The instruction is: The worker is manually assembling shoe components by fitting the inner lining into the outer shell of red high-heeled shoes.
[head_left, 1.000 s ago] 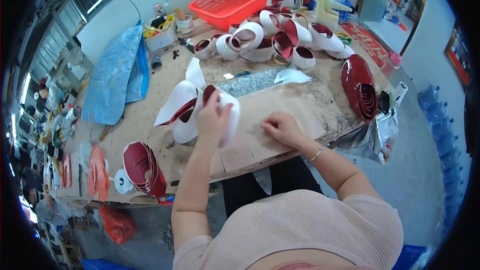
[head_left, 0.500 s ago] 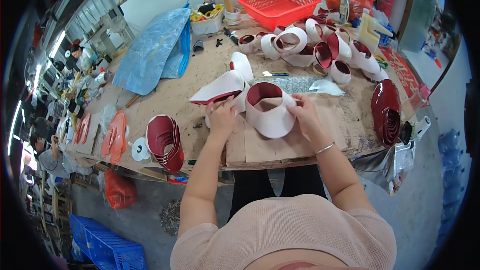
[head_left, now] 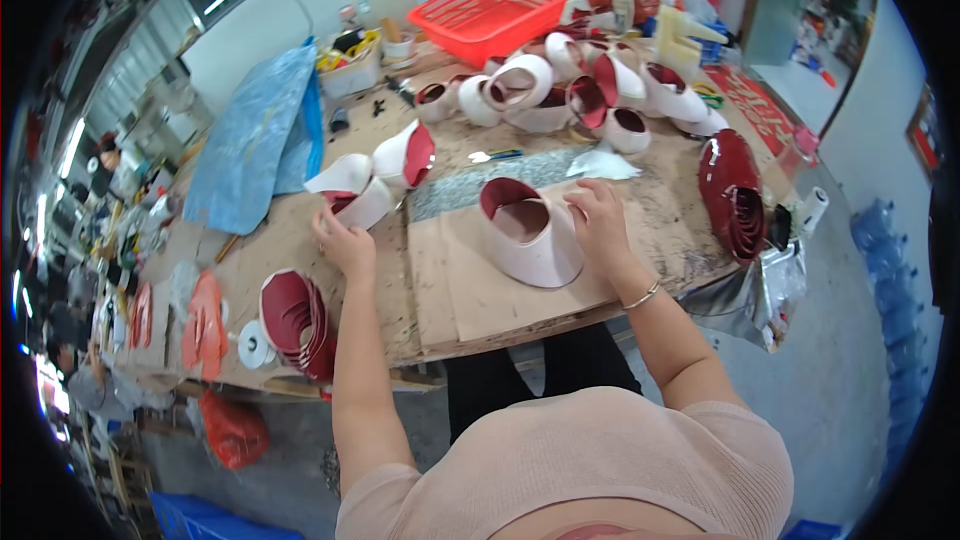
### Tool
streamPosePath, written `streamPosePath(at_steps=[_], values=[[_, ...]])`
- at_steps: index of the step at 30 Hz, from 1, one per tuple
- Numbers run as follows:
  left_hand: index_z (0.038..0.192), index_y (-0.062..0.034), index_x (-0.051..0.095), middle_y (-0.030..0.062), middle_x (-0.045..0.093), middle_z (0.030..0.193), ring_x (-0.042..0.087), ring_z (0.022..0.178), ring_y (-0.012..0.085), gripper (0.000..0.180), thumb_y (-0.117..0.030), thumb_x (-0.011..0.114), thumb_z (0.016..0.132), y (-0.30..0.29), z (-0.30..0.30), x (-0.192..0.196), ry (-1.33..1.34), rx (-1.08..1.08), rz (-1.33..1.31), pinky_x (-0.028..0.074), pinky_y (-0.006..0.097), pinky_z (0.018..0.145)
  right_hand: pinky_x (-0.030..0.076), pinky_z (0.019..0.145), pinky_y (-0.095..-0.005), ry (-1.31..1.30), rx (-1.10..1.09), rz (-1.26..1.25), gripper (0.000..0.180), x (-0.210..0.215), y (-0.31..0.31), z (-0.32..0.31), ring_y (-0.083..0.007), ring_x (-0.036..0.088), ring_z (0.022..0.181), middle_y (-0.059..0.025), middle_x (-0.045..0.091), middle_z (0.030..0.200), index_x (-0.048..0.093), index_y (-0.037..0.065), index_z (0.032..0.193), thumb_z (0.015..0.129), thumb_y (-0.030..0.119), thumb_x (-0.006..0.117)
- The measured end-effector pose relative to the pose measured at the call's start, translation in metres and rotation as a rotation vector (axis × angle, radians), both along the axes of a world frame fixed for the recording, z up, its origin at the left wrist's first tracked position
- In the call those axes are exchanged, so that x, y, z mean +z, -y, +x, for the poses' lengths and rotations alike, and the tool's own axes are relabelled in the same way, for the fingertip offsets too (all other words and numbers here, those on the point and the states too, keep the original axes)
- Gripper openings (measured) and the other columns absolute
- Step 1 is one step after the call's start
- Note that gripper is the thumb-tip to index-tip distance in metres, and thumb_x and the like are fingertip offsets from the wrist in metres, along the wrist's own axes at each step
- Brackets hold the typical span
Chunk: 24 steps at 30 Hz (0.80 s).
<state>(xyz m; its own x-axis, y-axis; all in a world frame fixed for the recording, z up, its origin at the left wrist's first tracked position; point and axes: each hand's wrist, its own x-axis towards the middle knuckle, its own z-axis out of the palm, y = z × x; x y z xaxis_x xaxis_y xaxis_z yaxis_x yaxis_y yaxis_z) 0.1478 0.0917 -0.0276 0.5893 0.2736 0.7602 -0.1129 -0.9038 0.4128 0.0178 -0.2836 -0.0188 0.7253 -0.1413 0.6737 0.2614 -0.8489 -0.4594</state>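
A white shoe upper with a dark red lining (head_left: 545, 252) stands on a brown board (head_left: 465, 290) in front of me. At its right side my right hand (head_left: 602, 228) has bent fingers against the edge. Further left, my left hand (head_left: 345, 245) has its fingers closed at the near edge of another white upper (head_left: 368, 205), whose far part is hidden behind its own wall. Touching that one is a further white upper (head_left: 403, 156), its red inside turned up to the right.
Many white uppers (head_left: 540, 88) lie heaped at the back, near a red basket (head_left: 490, 15). Nested dark red pieces stand in stacks at the right (head_left: 733, 195) and left (head_left: 297, 320). A blue sheet (head_left: 245, 140) covers the far left; a small cutter (head_left: 495, 155) lies behind the board.
The standing upper has moved right, away from the uppers at my left hand, and a gap separates them. Those left uppers have turned. My hands are further apart, and the head view has shifted.
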Motion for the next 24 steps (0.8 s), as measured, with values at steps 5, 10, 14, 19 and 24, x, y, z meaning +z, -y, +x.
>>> streamPosePath(at_steps=[5,10,14,19,24], values=[[0.122,-0.0009,0.051,0.0176,0.044,0.132,0.039,0.126,0.037,0.048,-0.005,0.066,0.076,0.125,-0.078,0.033,-0.125,-0.818,0.052,0.03,0.044,0.107,0.04,0.094,-0.0403,-0.009,-0.275,-0.265,0.019,-0.005,0.085,0.031,-0.0286,0.054,0.108,-0.0084,0.061,0.111,0.07,0.008,0.092,0.075,0.003,0.061],[0.126,-0.0035,0.05,0.015,0.045,0.131,0.045,0.121,0.0319,0.049,-0.011,0.067,0.081,0.194,-0.108,0.052,-0.103,-1.116,-0.03,0.038,0.043,0.102,0.049,0.083,-0.0378,-0.171,-0.055,-0.008,0.023,0.028,0.098,0.035,-0.0264,0.065,0.091,-0.0088,0.068,0.094,0.07,0.008,0.093,0.075,-0.002,0.06],[0.126,-0.004,0.049,0.009,0.052,0.126,0.052,0.114,0.024,0.04,-0.014,0.061,0.09,0.205,-0.099,0.055,-0.778,-1.415,-1.273,0.045,0.039,0.095,0.043,0.095,-0.0404,0.159,0.199,0.241,0.029,0.061,0.05,-0.002,-0.0268,0.062,0.105,-0.0047,0.07,0.1,0.071,0.013,0.093,0.07,-0.004,0.065],[0.12,-0.0031,0.053,0.0069,0.061,0.114,0.06,0.102,0.0169,0.029,-0.012,0.057,0.093,0.204,-0.124,0.081,-0.821,-1.46,-1.524,0.05,0.034,0.086,0.028,0.107,-0.0472,0.33,0.329,-0.209,0.039,0.067,0.025,-0.042,-0.0292,0.047,0.127,-0.0025,0.067,0.111,0.071,0.018,0.097,0.066,-0.005,0.065],[0.115,-0.0002,0.056,0.0088,0.063,0.11,0.061,0.098,0.0155,0.022,-0.008,0.055,0.094,0.197,-0.142,0.066,-0.497,-1.254,-1.412,0.052,0.033,0.08,0.03,0.103,-0.0471,0.285,0.205,-0.229,0.045,0.051,0.004,-0.054,-0.0322,0.041,0.128,-0.0038,0.054,0.13,0.066,0.02,0.108,0.065,0.01,0.076]])
